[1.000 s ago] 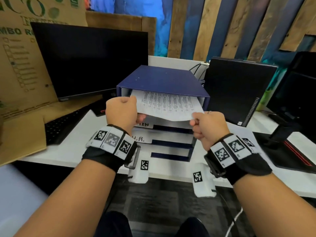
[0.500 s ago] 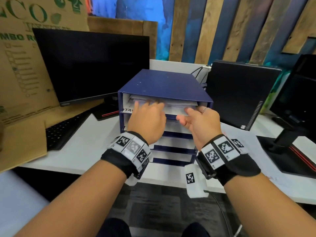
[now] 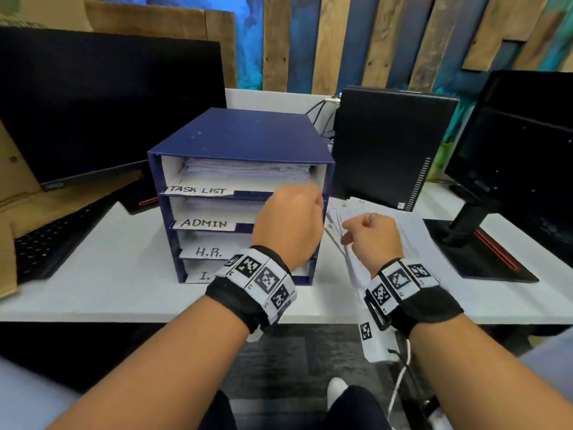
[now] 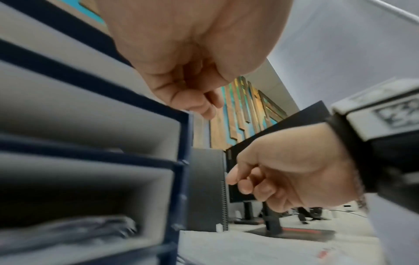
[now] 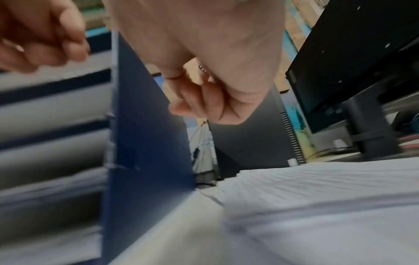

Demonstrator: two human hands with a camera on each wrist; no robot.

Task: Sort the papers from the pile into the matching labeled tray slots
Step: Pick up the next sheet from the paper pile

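Note:
A blue tray organizer (image 3: 242, 135) stands on the white desk with slots labeled TASK LIST, ADMIN, H.R. and a partly hidden bottom label. White sheets (image 3: 248, 172) fill the top slot. My left hand (image 3: 288, 221) hovers in front of the organizer's right side, its fingers loosely curled and holding nothing (image 4: 199, 100). Just right of the organizer lies the paper pile (image 3: 412, 240). Above the pile's near-left part hangs my right hand (image 3: 369, 237), which wears a ring, its fingers loosely bent and empty (image 5: 195, 102). The pile (image 5: 317, 188) lies below it.
A dark monitor (image 3: 108, 103), a keyboard (image 3: 46, 243) and cardboard (image 3: 18, 181) stand left of the organizer. A black computer case (image 3: 393, 144) stands behind the pile. A second monitor (image 3: 521, 135) on a black base (image 3: 477, 252) is at the right.
A second ago both hands held a printed sheet at the top slot, then pushed it in. Both have now drawn back empty, and the right hand has moved over the pile.

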